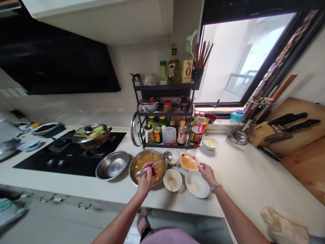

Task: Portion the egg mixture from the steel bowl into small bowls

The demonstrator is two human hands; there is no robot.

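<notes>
My left hand (pixel 147 172) is closed around the handle of a metal ladle (pixel 167 156). The ladle's head is over the right rim of a steel basin (pixel 130 174) that holds yellowish-brown liquid with pale bits. With its fingers at the rim, my right hand (pixel 207 173) grips a bowl of orange liquid (pixel 189 162). Close by stand a small white bowl (pixel 173 157), a white bowl with a little residue (pixel 172 180) and a larger white bowl (pixel 197 184) with traces of liquid in it.
A steel basin (pixel 113 165) stands left, before the cooktop (pixel 73 161) with a lidded pan (pixel 90 135). Behind is a black rack (pixel 165 113) of bottles and jars. At right are a small bowl of pale pieces (pixel 210 142), a knife block (pixel 261 134) and a cloth (pixel 283 225).
</notes>
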